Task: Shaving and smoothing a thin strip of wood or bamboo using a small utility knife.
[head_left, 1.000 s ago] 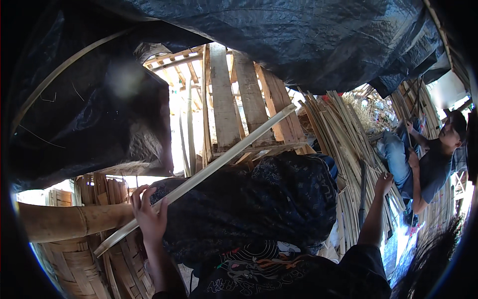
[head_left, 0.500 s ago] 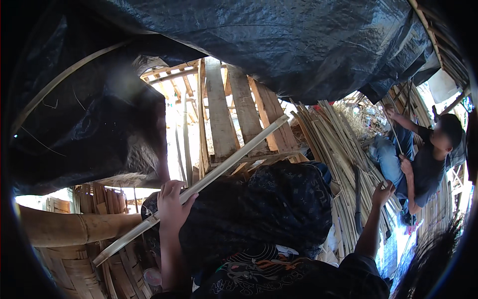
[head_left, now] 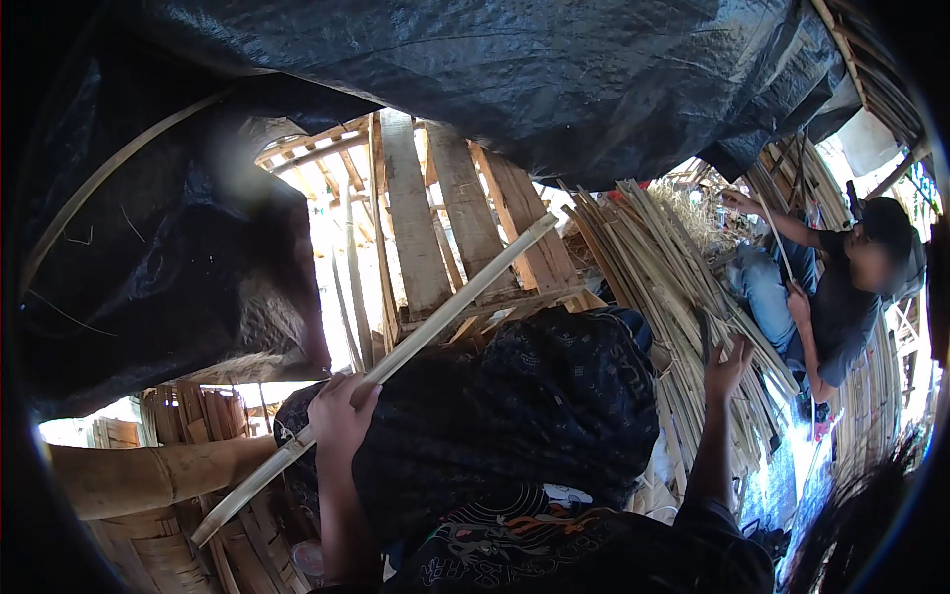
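Observation:
A long pale bamboo strip (head_left: pixel 465 300) slants across my lap, its lower end at the left near the bamboo pole and its upper end by the upright boards. My left hand (head_left: pixel 341 414) is closed around it below the middle. My right hand (head_left: pixel 727 368) is over the pile of split bamboo strips (head_left: pixel 648 257) on my right, fingers apart. Right beside it is a dark, curved, blade-like tool (head_left: pixel 705 335) lying on the pile, partly hidden by the hand. Whether the fingers touch the tool is unclear.
A thick bamboo pole (head_left: pixel 163 475) lies at the left above woven bamboo (head_left: pixel 148 549). Wooden boards (head_left: pixel 460 213) stand ahead. Black plastic sheeting (head_left: pixel 515 79) hangs low overhead. At the right sits another person (head_left: pixel 851 287) holding a thin strip.
My right hand has moved left to the dark tool, its fingers opening. The left hand still grips the bamboo strip. The view has shifted slightly.

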A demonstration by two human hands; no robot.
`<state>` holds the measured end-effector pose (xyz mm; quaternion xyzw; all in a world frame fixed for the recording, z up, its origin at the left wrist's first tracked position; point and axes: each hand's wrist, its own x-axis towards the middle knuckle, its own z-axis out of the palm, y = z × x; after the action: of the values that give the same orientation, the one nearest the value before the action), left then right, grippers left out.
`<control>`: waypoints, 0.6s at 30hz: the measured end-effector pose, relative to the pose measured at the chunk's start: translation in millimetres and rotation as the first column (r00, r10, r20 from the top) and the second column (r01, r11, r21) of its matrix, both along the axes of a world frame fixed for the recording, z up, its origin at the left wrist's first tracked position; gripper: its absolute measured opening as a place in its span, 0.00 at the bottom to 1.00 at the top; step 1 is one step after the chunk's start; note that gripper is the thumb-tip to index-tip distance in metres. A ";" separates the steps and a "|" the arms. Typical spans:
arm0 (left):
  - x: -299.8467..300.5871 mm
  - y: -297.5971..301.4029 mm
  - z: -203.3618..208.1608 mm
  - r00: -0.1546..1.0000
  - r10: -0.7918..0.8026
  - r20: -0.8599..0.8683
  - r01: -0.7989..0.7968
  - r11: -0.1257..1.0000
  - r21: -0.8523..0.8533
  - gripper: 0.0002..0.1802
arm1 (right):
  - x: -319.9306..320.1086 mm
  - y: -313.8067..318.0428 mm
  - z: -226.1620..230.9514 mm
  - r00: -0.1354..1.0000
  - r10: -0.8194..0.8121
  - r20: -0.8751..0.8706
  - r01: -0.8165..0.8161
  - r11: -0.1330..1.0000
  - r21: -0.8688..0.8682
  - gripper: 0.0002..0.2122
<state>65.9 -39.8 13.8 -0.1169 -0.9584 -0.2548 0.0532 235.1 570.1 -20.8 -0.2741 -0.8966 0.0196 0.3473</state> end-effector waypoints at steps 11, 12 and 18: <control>0.5 0.8 1.0 0.998 0.003 0.061 0.000 0.999 -0.038 0.14 | -26.4 -31.1 4.5 0.997 0.070 -0.013 -0.069 0.993 0.098 0.11; 0.1 -0.8 -0.5 0.998 0.011 0.063 -0.009 0.999 -0.041 0.15 | -24.5 -25.0 5.2 0.996 0.086 -0.002 -0.086 0.993 0.079 0.10; -4.4 -0.7 0.1 0.990 0.051 0.134 -0.040 0.995 -0.086 0.16 | -19.2 0.7 -4.0 0.999 0.033 0.040 -0.033 0.999 -0.005 0.07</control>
<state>61.5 -40.5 13.9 -0.0793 -0.9720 -0.2209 -0.0115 215.8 570.8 -24.8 -0.2605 -0.9077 0.0218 0.3281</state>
